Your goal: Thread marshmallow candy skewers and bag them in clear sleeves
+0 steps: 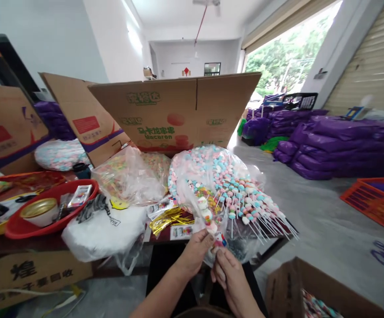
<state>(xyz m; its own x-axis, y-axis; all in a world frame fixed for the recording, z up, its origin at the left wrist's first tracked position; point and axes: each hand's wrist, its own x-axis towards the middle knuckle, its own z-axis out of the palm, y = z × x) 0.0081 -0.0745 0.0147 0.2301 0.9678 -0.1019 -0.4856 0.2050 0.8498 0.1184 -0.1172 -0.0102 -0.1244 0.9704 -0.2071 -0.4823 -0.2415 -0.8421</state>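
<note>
My left hand [197,251] is closed, thumb and fingers pinching a marshmallow skewer [206,215] in front of my body. The skewer stands tilted, with pale, decorated pieces one above another, and a colourful piece shows between my hands. My right hand [227,270] is closed at its lower end, fingertips pressed together; clear plastic seems to surround it. Just beyond lies a heap of marshmallow sticks [245,194] in pink, blue and white, their white sticks pointing toward me. A big clear bag of marshmallows [192,161] stands behind them.
Gold twist ties [168,220] and printed packets lie left of my hands, beside a white plastic bag [107,232]. A red basin [91,191] holds a tin. A large cardboard panel [178,104] rises behind. An open carton [286,282] stands on the floor at right.
</note>
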